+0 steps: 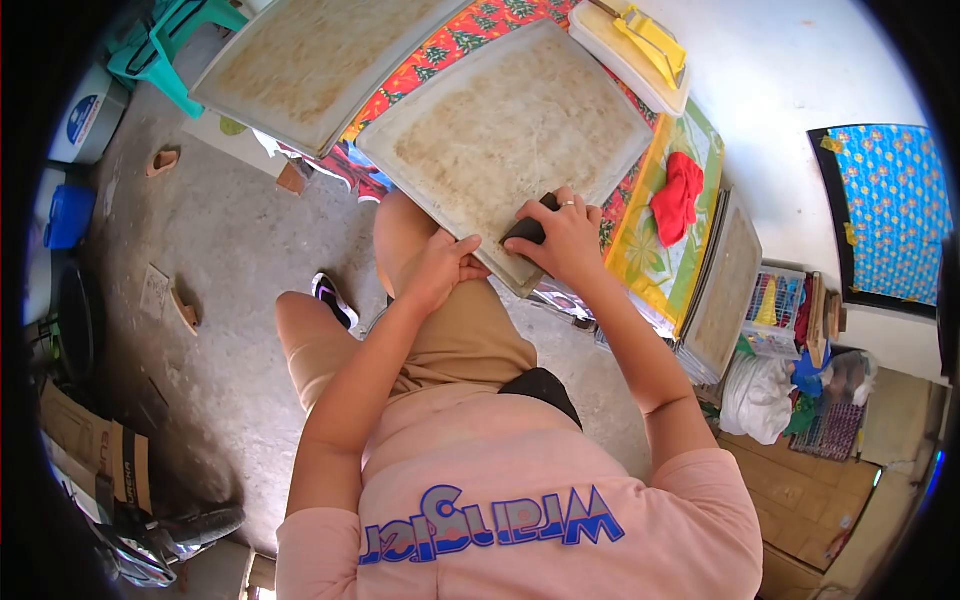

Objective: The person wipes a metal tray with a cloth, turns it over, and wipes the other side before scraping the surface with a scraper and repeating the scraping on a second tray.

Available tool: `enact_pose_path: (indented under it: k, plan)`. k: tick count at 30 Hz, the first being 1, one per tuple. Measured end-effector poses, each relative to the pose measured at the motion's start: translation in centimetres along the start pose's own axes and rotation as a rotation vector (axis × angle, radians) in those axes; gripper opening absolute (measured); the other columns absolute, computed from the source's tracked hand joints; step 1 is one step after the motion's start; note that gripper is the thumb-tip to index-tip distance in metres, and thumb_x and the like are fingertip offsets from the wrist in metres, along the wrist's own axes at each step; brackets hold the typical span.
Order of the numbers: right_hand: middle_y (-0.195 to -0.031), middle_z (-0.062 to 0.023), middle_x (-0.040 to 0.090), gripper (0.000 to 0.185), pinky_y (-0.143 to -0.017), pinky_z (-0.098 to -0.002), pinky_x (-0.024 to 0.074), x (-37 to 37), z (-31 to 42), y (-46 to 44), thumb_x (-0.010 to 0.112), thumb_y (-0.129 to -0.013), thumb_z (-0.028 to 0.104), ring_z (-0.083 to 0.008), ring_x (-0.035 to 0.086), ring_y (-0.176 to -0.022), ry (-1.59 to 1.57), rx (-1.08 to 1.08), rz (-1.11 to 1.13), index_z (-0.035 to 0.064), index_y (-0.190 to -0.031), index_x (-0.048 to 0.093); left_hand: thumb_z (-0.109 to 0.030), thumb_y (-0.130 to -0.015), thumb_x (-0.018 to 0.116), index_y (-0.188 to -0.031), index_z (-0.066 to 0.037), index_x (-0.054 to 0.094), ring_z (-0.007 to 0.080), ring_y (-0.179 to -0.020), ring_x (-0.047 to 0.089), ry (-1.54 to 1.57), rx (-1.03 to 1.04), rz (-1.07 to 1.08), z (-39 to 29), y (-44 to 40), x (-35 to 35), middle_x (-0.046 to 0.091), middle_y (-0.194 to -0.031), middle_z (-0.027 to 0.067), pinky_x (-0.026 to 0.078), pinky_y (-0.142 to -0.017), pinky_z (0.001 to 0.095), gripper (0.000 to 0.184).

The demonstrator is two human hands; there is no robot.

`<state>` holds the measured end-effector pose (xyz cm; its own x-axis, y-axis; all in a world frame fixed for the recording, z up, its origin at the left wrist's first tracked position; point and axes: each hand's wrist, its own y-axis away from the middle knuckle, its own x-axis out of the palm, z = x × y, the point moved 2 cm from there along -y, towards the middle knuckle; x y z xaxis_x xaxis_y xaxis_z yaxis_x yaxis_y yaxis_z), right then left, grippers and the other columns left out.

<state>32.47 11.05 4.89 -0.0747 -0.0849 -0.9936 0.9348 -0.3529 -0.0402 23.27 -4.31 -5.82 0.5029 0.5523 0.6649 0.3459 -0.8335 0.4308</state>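
Note:
A large flat tray (510,120) with a brown-stained surface lies tilted over the edge of a table and my knee. My left hand (447,268) grips the tray's near edge, with the fingers wrapped round its rim. Close to the near right corner, my right hand (565,237) holds a black block (530,232) against the tray's surface. A ring shows on one finger of that hand. Right of the tray, a red cloth (677,198) lies on a yellow and green sheet (660,255).
A second stained tray (320,65) is at the upper left. A white container (625,60) with a yellow tool stands behind. Stacked boards (725,280) lean at the right. Below left are a teal stool (175,50), a slipper (184,311) and a cardboard box (95,440).

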Motion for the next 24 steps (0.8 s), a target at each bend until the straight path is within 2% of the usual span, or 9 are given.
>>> enact_pose_path:
  k: [3,6,9,13,16,20,23,24]
  plan:
    - [-0.107,-0.0133,0.054,0.040,-0.085,-0.0454,0.0358,0.1,-1.5,-1.1,0.080,-0.066,0.048,-0.0322,0.053,-0.103,-0.013,0.169,-0.009,0.0275,-0.098,0.068,-0.016,-0.098,0.053,-0.122,0.000,0.050,0.0197,-0.081,0.067,0.004,-0.012,0.003,0.1,-0.1,-0.1,0.065,-0.100,0.0115,0.059,-0.075,0.0361,0.028]
    - [-0.105,-0.0123,0.055,0.040,-0.086,-0.0451,0.0345,0.2,0.0,-0.4,0.080,-0.066,0.047,-0.0316,0.053,-0.104,-0.035,0.042,0.068,0.0264,-0.099,0.068,-0.016,-0.098,0.053,-0.122,0.000,0.050,0.0196,-0.080,0.067,0.011,-0.011,0.015,0.2,-0.1,-0.2,0.065,-0.100,0.0116,0.059,-0.075,0.0360,0.028]
    - [-0.104,-0.0118,0.056,0.040,-0.087,-0.0454,0.0334,-0.6,-0.8,-0.1,0.080,-0.067,0.046,-0.0315,0.053,-0.104,-0.045,0.029,0.024,0.0254,-0.099,0.068,-0.016,-0.098,0.053,-0.123,0.000,0.050,0.0198,-0.081,0.067,0.005,-0.008,0.016,-0.1,-0.1,0.1,0.066,-0.101,0.0121,0.059,-0.075,0.0362,0.029]
    - [-0.105,-0.0128,0.057,0.040,-0.087,-0.0473,0.0336,-1.8,-6.3,-0.9,0.080,-0.066,0.047,-0.0333,0.054,-0.105,-0.038,0.388,-0.039,0.0242,-0.097,0.070,-0.016,-0.098,0.053,-0.123,0.000,0.049,0.0204,-0.081,0.067,0.013,-0.003,0.003,0.0,-0.1,0.0,0.065,-0.103,0.0128,0.059,-0.076,0.0366,0.030]
    - [-0.103,-0.0128,0.058,0.041,-0.085,-0.0466,0.0346,-1.3,-7.8,-0.6,0.080,-0.066,0.048,-0.0333,0.055,-0.107,0.016,0.426,-0.033,0.0234,-0.097,0.070,-0.015,-0.098,0.054,-0.124,0.001,0.049,0.0207,-0.082,0.067,0.017,-0.015,0.005,0.0,0.0,0.1,0.065,-0.103,0.0130,0.059,-0.076,0.0370,0.031]
    - [-0.105,-0.0139,0.059,0.043,-0.086,-0.0467,0.0350,-0.1,-6.2,0.1,0.080,-0.066,0.050,-0.0331,0.054,-0.109,0.009,0.265,-0.013,0.0234,-0.098,0.070,-0.016,-0.097,0.055,-0.123,0.001,0.049,0.0209,-0.081,0.067,0.023,-0.010,0.006,-0.1,0.0,0.1,0.066,-0.102,0.0130,0.059,-0.075,0.0375,0.031]
    - [-0.106,-0.0135,0.059,0.043,-0.087,-0.0477,0.0353,-1.0,-7.6,-1.0,0.080,-0.066,0.050,-0.0330,0.054,-0.108,0.056,0.426,-0.020,0.0238,-0.099,0.069,-0.017,-0.097,0.056,-0.122,0.001,0.050,0.0211,-0.081,0.067,0.037,0.009,0.010,0.2,-0.1,-0.1,0.066,-0.101,0.0130,0.059,-0.075,0.0376,0.031]
    - [-0.105,-0.0131,0.059,0.043,-0.087,-0.0477,0.0354,-0.9,-7.7,-1.0,0.079,-0.066,0.050,-0.0328,0.054,-0.108,0.063,0.390,-0.044,0.0239,-0.099,0.069,-0.017,-0.097,0.056,-0.122,0.001,0.050,0.0212,-0.081,0.067,0.035,0.010,0.013,0.2,-0.1,-0.1,0.066,-0.101,0.0130,0.059,-0.075,0.0376,0.031]
